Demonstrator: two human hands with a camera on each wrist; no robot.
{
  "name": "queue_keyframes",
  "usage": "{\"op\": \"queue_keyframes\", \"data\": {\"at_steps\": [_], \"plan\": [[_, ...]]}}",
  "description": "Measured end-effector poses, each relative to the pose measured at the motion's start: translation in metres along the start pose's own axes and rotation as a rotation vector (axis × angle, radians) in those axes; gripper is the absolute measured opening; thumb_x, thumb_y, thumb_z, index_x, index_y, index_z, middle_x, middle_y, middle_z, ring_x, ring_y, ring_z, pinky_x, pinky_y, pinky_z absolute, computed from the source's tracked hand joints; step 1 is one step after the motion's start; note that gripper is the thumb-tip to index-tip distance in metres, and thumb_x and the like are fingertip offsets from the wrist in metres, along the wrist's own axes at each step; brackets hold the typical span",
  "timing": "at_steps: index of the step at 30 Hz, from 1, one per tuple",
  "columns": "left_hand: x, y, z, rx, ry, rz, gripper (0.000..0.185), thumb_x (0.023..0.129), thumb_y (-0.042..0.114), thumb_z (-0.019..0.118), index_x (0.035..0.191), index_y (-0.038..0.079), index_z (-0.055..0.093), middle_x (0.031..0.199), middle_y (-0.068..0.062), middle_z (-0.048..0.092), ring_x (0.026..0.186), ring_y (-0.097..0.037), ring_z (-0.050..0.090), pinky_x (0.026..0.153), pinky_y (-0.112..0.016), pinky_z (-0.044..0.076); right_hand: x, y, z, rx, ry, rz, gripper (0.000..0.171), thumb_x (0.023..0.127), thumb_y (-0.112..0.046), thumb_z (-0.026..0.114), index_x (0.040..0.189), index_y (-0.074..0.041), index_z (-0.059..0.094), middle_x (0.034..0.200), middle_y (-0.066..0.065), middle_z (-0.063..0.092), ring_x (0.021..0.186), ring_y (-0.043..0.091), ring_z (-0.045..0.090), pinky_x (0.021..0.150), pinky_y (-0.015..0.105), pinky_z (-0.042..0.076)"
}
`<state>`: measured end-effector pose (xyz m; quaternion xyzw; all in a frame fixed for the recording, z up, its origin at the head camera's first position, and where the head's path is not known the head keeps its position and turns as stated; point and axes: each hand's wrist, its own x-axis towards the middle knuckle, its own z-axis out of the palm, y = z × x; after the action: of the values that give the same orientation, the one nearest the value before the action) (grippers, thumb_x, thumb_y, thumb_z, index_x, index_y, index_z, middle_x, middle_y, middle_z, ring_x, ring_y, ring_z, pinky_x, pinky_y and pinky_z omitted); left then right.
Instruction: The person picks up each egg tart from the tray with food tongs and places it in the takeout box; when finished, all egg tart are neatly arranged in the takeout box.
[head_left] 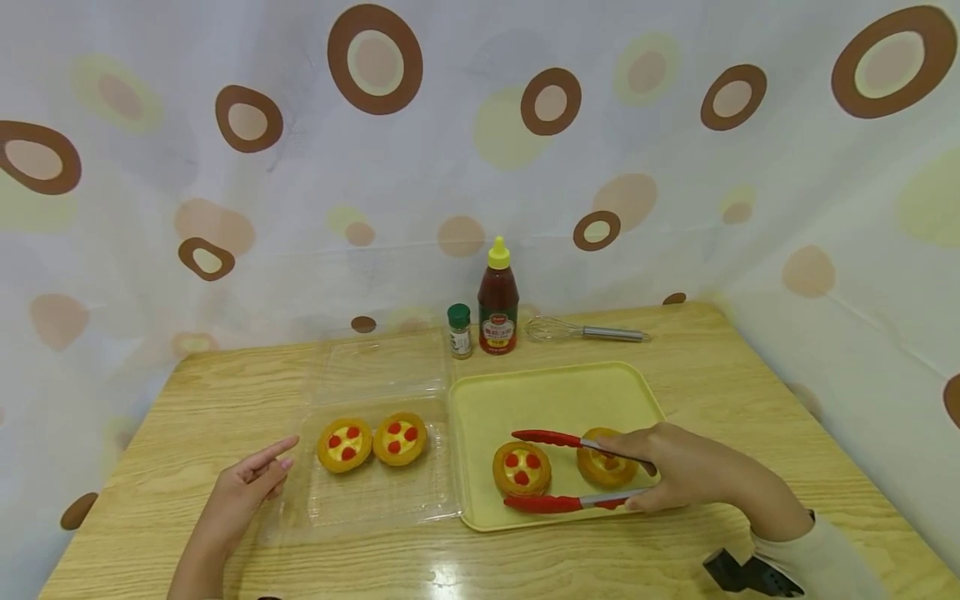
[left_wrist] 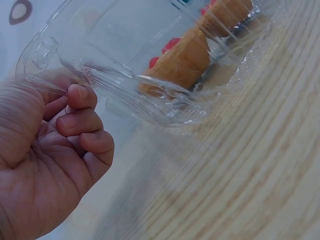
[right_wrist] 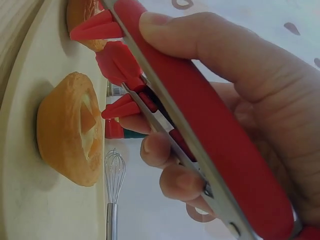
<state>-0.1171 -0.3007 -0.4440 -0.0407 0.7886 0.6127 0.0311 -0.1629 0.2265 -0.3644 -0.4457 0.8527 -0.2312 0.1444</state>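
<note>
My right hand (head_left: 693,467) grips red-and-silver tongs (right_wrist: 210,125), thumb on one arm and fingers curled round the other. The tongs' spread red tips lie on either side of a tart with red toppings (head_left: 522,472) on the yellow tray (head_left: 540,392). Under the tongs' arms sits another tart (head_left: 606,467), with yellow-orange topping. On the left, my left hand (head_left: 238,493) pinches the near-left rim of an open clear plastic container (left_wrist: 165,112), its other fingers curled below. Inside the container, two red-topped tarts (head_left: 345,445) (head_left: 400,439) sit side by side.
Behind the tray stand a red sauce bottle (head_left: 498,312) with a yellow cap and a small green-capped spice jar (head_left: 460,333). A wire whisk (head_left: 588,332) lies to their right. A patterned curtain (head_left: 420,183) hangs behind the wooden table (head_left: 360,562).
</note>
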Motion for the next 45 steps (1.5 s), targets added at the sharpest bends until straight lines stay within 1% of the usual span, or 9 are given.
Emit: {"op": "queue_keyframes", "data": {"at_steps": [7, 11, 17, 24, 29, 35, 39, 42, 45], "plan": [[0.0, 0.001, 0.001, 0.013, 0.008, 0.005, 0.053, 0.091, 0.029, 0.053, 0.132, -0.002, 0.041, 0.063, 0.006, 0.039, 0.06, -0.005, 0.038, 0.057, -0.025, 0.039, -0.001, 0.003, 0.002, 0.009, 0.009, -0.035, 0.056, 0.08, -0.026, 0.069, 0.125, 0.002, 0.051, 0.071, -0.007, 0.05, 0.053, -0.005, 0.031, 0.046, 0.014, 0.031], [-0.001, 0.001, 0.002, 0.016, 0.009, -0.003, 0.053, 0.091, 0.03, 0.053, 0.133, -0.001, 0.041, 0.064, 0.006, 0.039, 0.061, -0.006, 0.038, 0.059, -0.025, 0.04, -0.002, 0.003, 0.003, 0.01, 0.018, -0.044, 0.055, 0.08, -0.026, 0.069, 0.124, 0.002, 0.052, 0.07, -0.007, 0.051, 0.053, -0.005, 0.03, 0.045, 0.014, 0.031], [-0.001, 0.002, 0.002, 0.02, 0.01, -0.019, 0.054, 0.091, 0.031, 0.053, 0.133, -0.001, 0.041, 0.066, 0.006, 0.039, 0.064, -0.005, 0.04, 0.062, -0.023, 0.041, -0.003, 0.004, 0.003, 0.01, 0.03, -0.045, 0.053, 0.08, -0.026, 0.069, 0.123, 0.002, 0.053, 0.066, -0.009, 0.047, 0.052, -0.005, 0.03, 0.045, 0.013, 0.03], [-0.001, 0.002, 0.003, 0.03, 0.009, -0.025, 0.054, 0.091, 0.032, 0.053, 0.133, 0.001, 0.042, 0.067, 0.006, 0.041, 0.066, -0.006, 0.042, 0.064, -0.023, 0.043, -0.004, 0.002, -0.001, 0.03, 0.06, -0.01, 0.054, 0.081, -0.025, 0.068, 0.125, 0.0, 0.052, 0.058, -0.013, 0.031, 0.049, -0.004, 0.025, 0.045, 0.013, 0.027], [-0.001, 0.002, 0.002, 0.028, 0.008, -0.019, 0.053, 0.091, 0.032, 0.053, 0.133, 0.0, 0.042, 0.069, 0.006, 0.041, 0.068, -0.006, 0.042, 0.064, -0.022, 0.044, 0.0, -0.001, -0.008, 0.007, 0.113, -0.02, 0.056, 0.081, -0.03, 0.067, 0.126, 0.0, 0.051, 0.06, -0.01, 0.032, 0.052, -0.004, 0.024, 0.046, 0.013, 0.027], [-0.001, 0.003, 0.002, 0.025, 0.006, -0.017, 0.054, 0.091, 0.031, 0.053, 0.133, 0.0, 0.041, 0.069, 0.006, 0.041, 0.068, -0.006, 0.042, 0.064, -0.022, 0.043, 0.015, -0.01, -0.014, -0.003, 0.15, -0.051, 0.056, 0.082, -0.033, 0.066, 0.127, -0.003, 0.051, 0.064, -0.01, 0.038, 0.054, -0.004, 0.029, 0.047, 0.014, 0.03], [-0.002, 0.003, 0.002, 0.026, 0.006, -0.023, 0.054, 0.091, 0.031, 0.053, 0.133, 0.0, 0.041, 0.07, 0.005, 0.041, 0.068, -0.007, 0.042, 0.065, -0.022, 0.043, 0.033, -0.019, -0.015, 0.016, 0.149, -0.109, 0.054, 0.081, -0.026, 0.068, 0.127, -0.004, 0.051, 0.078, -0.008, 0.055, 0.055, -0.003, 0.035, 0.048, 0.014, 0.034], [-0.001, 0.003, 0.002, 0.029, 0.009, -0.029, 0.054, 0.091, 0.032, 0.053, 0.133, 0.001, 0.041, 0.07, 0.005, 0.041, 0.069, -0.006, 0.042, 0.066, -0.022, 0.044, 0.05, -0.026, -0.013, 0.013, 0.139, -0.148, 0.053, 0.081, -0.023, 0.069, 0.126, -0.003, 0.052, 0.087, -0.006, 0.059, 0.056, -0.002, 0.037, 0.049, 0.014, 0.035], [-0.001, 0.003, 0.002, 0.03, 0.011, -0.035, 0.054, 0.09, 0.033, 0.053, 0.133, 0.002, 0.042, 0.07, 0.005, 0.041, 0.069, -0.006, 0.042, 0.067, -0.022, 0.045, 0.068, -0.035, -0.011, 0.009, 0.112, -0.171, 0.054, 0.08, -0.024, 0.07, 0.126, -0.003, 0.052, 0.082, -0.005, 0.056, 0.057, 0.0, 0.037, 0.05, 0.014, 0.033]]}}
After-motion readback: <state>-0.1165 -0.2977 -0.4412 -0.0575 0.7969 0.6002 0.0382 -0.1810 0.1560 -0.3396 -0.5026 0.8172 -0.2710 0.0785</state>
